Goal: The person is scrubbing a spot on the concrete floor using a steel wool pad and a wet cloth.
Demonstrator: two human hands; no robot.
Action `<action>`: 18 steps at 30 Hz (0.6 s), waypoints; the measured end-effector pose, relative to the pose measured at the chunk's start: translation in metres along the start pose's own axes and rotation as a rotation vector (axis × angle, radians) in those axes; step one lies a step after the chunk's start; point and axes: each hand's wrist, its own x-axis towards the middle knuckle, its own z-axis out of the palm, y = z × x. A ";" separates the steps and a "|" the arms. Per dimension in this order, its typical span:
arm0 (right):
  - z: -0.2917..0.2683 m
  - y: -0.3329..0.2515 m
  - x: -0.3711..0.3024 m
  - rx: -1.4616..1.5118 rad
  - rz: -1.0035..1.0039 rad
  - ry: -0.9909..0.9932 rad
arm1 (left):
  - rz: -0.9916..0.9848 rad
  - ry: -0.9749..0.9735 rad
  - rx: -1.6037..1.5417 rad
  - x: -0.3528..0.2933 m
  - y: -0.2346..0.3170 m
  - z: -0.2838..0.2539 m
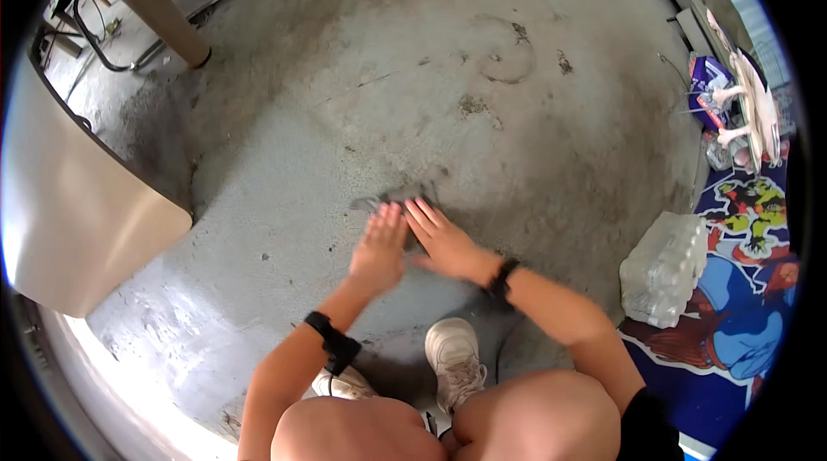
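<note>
Both hands are unclenched and grasp nothing: the fingers are straight and almost together. The left hand [377, 254] and the right hand [444, 246] lie just beside each other, low in front of the shoes, and their fingertips meet the near edge of a grey, flat thing [403, 194] on the floor [284, 142]. This thing is thin and its outline is uneven; I cannot tell if it is a rag or some loose material. It is also not clear how strongly the palms press, because the right hand is a little blurred.

For this step, I think the flat shape of the hands is a suitable one. In my judgement, the pressure should be equal in both hands, and the strokes slow and short, so that the thin edge does not fold under the fingertips. The floor has stains and looks rough in places, so a light touch would be kinder to the skin.

One should also be careful with the wrists. The left band [334, 342] and the right band [502, 278] could rub on the floor if the forearms go too low. The right shoe [452, 353] and the left shoe [345, 383] stand behind the hands, so there is free way forward. The clear pack [663, 267], at the right, is well apart from this work.
</note>
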 end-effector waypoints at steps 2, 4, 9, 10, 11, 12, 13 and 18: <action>0.015 -0.024 -0.055 0.031 0.132 -0.065 | 0.088 -0.045 -0.155 -0.013 0.038 0.021; 0.025 -0.050 -0.108 0.028 0.257 -0.143 | 0.206 -0.093 -0.170 -0.031 0.073 0.027; 0.047 -0.059 -0.158 0.130 0.297 -0.162 | 0.290 -0.095 -0.413 -0.045 0.091 0.037; 0.044 -0.057 -0.152 0.130 0.298 -0.157 | 0.309 -0.125 -0.405 -0.043 0.087 0.036; 0.040 -0.054 -0.143 0.113 0.261 -0.139 | 0.312 -0.135 -0.398 -0.042 0.081 0.030; 0.034 -0.048 -0.130 0.098 0.223 -0.118 | 0.269 -0.108 -0.317 -0.036 0.070 0.024; 0.030 -0.040 -0.109 0.089 0.193 -0.084 | 0.225 -0.088 -0.231 -0.031 0.060 0.019; -0.004 -0.010 0.013 -0.070 0.044 0.008 | 0.074 0.096 -0.125 -0.003 -0.027 -0.007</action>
